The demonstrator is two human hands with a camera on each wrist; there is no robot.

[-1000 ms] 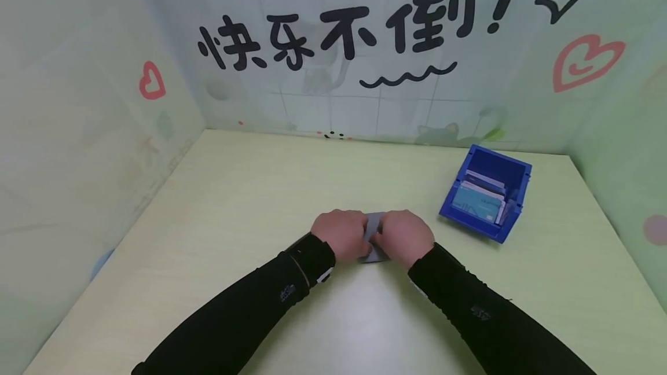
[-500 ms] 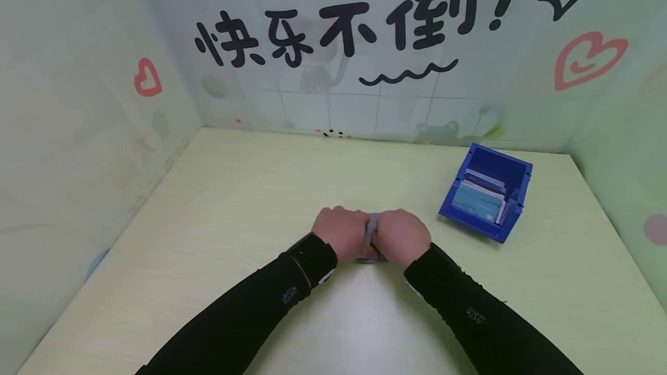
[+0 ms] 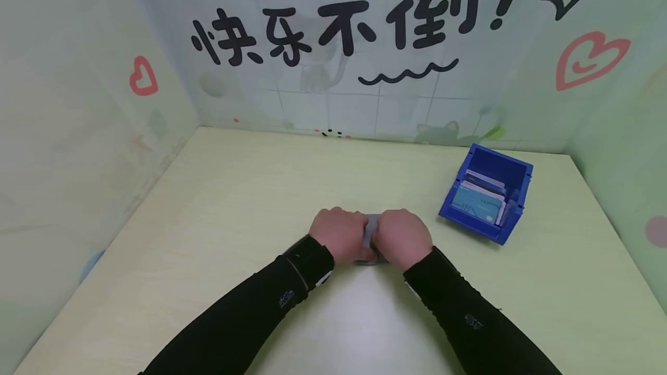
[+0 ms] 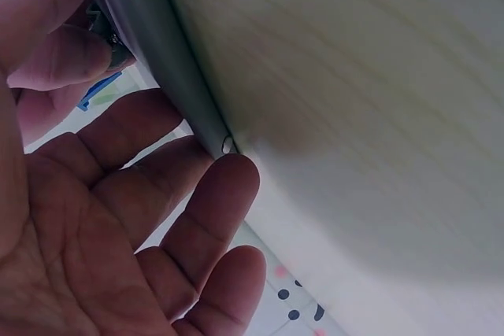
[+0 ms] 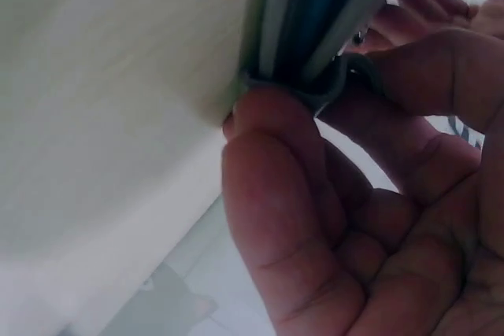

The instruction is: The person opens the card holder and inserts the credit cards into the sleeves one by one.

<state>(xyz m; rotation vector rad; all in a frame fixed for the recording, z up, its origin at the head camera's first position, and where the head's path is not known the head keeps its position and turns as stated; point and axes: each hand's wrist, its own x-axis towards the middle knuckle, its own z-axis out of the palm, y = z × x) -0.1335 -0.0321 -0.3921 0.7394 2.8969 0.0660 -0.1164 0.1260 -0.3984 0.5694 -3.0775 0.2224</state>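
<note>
Both hands' grip pinches 1 grey card holder (image 3: 371, 230) between them: left hand (image 3: 339, 233) and right hand (image 3: 402, 238) curl on opposite sides, mid-surface (image 3: 234, 201), equally near.

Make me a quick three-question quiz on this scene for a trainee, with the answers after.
1. True or false: the blue bin stands on the left side of the table.
2. What lies between the left hand and the right hand?
A. a grey case
B. a red cup
C. a pen
3. Fill in: the blue bin holds ____ standing on edge.

Key: 1 false, it stands on the right. 2 A, both hands grip it. 3 cards.
</note>
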